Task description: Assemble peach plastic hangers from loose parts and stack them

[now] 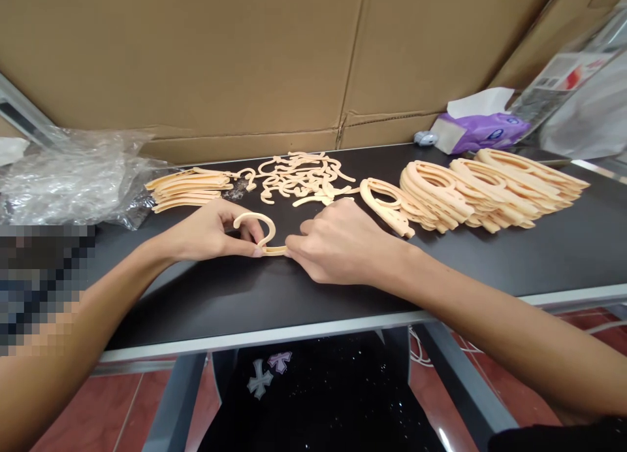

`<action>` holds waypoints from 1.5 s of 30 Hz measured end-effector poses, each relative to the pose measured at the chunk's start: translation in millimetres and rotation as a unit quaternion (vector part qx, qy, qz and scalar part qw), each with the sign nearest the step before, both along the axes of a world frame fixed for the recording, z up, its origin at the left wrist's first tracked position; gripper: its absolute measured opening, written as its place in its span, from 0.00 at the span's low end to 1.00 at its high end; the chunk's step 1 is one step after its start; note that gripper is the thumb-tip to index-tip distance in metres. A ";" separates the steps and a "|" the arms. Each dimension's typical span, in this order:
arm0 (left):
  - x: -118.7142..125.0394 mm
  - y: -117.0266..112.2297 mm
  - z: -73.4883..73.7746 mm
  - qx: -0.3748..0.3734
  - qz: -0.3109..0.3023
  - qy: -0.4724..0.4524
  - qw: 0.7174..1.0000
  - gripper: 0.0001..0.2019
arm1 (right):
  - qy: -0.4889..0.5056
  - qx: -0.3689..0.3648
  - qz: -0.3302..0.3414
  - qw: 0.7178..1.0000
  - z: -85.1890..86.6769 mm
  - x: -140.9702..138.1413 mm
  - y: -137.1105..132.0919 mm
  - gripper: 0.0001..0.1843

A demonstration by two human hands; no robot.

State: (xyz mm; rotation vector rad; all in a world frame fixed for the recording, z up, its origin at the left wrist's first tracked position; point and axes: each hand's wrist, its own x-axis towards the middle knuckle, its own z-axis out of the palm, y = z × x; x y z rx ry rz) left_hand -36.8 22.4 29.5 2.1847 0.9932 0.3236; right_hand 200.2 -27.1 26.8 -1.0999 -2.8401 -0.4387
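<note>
Where the near edge of the table (235, 302) runs before you, a pale hook (269, 226) and a short strip (275, 250) meet between your two hands, just above the black top. Your left hand (215, 233) grasps the hook's foot, thumb and finger pinched where it meets the strip; your right hand (337, 243), curled with its back uppermost, grips the strip's other end. Whether hook and strip are already locked together cannot be told, as your fingers cover both ends. Judged by the layout, the work is well under way but unfinished: to the right, overlapping stacks of looped pieces (438, 194) appear to be the completed share, while beyond your hands a tangled heap of loose hooks (304, 177) and, left of it, a bundle of bars (189, 189) appear to be parts left to use. None of these parts sits in a container; all lie directly on the table. Of the containers, the purple pack (490, 135) at the back right holds tissue (480, 104), one sheet standing out of its top. At the far left lies a crumpled clear bag (73, 174); its folds and glare hide whether anything is inside.
</note>
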 end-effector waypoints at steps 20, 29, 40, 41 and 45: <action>-2.7 -3.8 3.9 -0.163 0.022 -0.241 0.956 0.10 | 0.272 0.004 0.044 0.961 -12.8 8.1 13.0 0.21; -4.7 -7.5 9.6 -0.142 0.025 -0.268 0.953 0.14 | 0.348 0.000 0.072 0.935 -23.4 3.1 17.7 0.21; -5.1 -13.4 20.3 0.066 0.007 -0.409 0.910 0.12 | 0.308 0.198 -0.099 0.925 -12.4 26.5 37.1 0.18; -4.6 -12.2 18.9 0.108 0.003 -0.403 0.909 0.13 | 0.282 0.189 -0.111 0.934 -14.3 27.6 39.2 0.17; 1.0 -9.6 10.3 0.317 0.029 -0.360 0.877 0.13 | 0.161 0.140 -0.143 0.966 -21.3 26.7 43.0 0.17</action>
